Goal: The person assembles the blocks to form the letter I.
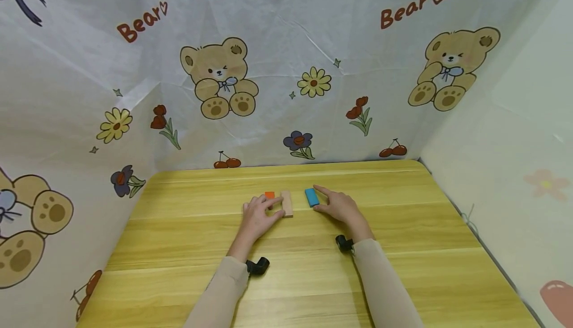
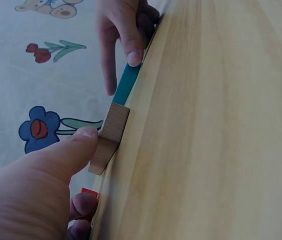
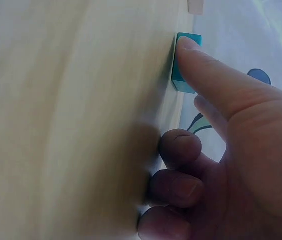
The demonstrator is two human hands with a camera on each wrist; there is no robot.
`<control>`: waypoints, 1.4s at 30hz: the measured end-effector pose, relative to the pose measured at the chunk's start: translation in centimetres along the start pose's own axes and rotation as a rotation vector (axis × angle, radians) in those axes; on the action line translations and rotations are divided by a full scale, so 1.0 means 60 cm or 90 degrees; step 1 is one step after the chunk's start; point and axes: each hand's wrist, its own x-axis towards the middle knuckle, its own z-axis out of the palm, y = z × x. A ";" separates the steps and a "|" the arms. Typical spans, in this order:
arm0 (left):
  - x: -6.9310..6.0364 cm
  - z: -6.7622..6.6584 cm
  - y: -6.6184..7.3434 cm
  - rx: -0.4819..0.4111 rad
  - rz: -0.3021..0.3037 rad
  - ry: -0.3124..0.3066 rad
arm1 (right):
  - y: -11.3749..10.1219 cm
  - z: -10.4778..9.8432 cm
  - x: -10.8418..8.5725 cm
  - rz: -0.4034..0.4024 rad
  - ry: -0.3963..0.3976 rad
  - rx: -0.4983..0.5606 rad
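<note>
Near the table's far side, a plain wooden block (image 1: 287,205) lies lengthwise away from the camera. My left hand (image 1: 258,218) is at its left, thumb and index fingertips at its left edge; the left wrist view shows the thumb against the wooden block (image 2: 115,122). An orange block (image 1: 269,195) lies beside the left fingers, partly covered. Right of the wooden block is a blue block (image 1: 311,197), pinched at its ends between thumb and index finger of my right hand (image 1: 342,207). In the right wrist view, the thumb presses the blue block (image 3: 183,86) and the other fingers curl.
The wood-grain table (image 1: 295,278) extends toward the camera beneath both forearms. A printed cloth (image 1: 273,35) with bears and flowers hangs behind the table and at its left. At the right is a pale wall covering (image 1: 515,134). Each wrist wears a small black camera.
</note>
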 end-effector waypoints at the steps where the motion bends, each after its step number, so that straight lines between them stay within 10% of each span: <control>1: 0.000 0.000 0.000 0.002 0.000 -0.001 | -0.001 -0.001 0.000 0.002 -0.003 -0.003; 42: 0.005 -0.002 0.006 0.006 -0.027 -0.009 | 0.005 0.005 0.004 0.012 0.037 0.055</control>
